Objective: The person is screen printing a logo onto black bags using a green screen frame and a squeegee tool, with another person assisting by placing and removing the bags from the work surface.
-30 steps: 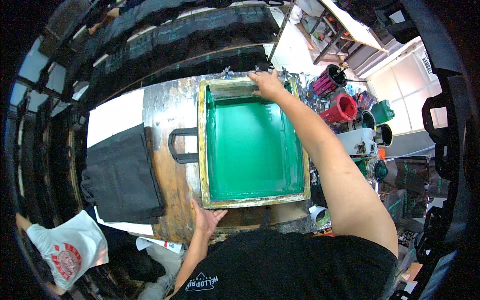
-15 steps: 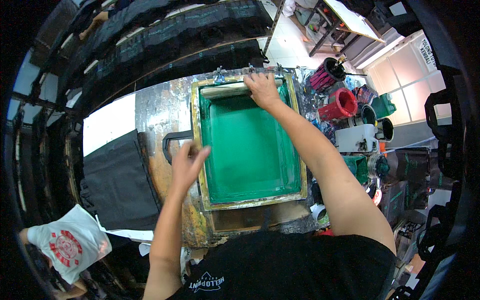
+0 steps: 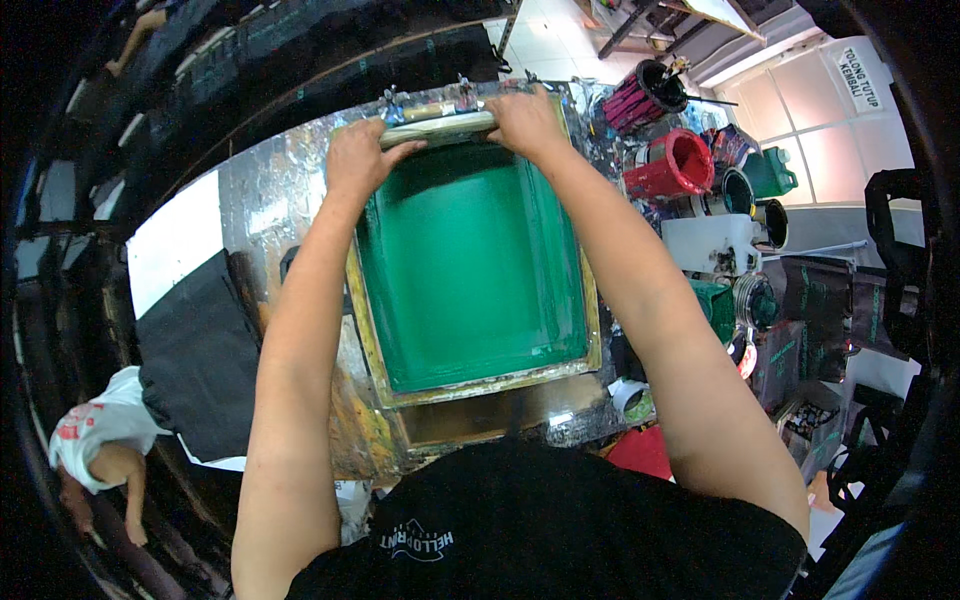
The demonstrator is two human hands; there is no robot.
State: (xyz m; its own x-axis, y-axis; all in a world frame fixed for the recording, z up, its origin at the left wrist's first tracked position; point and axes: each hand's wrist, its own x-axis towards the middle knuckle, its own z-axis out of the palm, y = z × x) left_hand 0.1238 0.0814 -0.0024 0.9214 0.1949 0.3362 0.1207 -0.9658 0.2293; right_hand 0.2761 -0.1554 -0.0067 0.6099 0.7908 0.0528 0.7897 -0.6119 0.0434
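From where I stand, the paint-stained desk (image 3: 352,428) is the largest thing in play, and its crowded right side looks like the first hazard: a careless sweep of the right arm could catch the containers there. On the desk sits the yellow-edged frame (image 3: 492,388), in front of the person's body, its green panel (image 3: 480,280) facing up. If pressure comes down on one side only, I'd fear the frame skewing.

To its left, the stack of black cloth (image 3: 200,352) lies near the left forearm; a smeared hand brushing it could leave a mark. The white jug (image 3: 700,243) and the red pot (image 3: 660,168) stand near the right forearm, and an elbow swung outward could tip either.

The wooden bar (image 3: 442,128) lies across the inside of the frame at its far end. The left hand (image 3: 358,158) has its grip closed around the bar's left end, the right hand (image 3: 525,122) around the right. An uneven pull would tilt the bar and leave streaks. Whether the dark band just below it is shadow or wet colour, I can't tell. Smallest are the metal clamps (image 3: 465,94) beyond the frame; any looseness there might let it creep.
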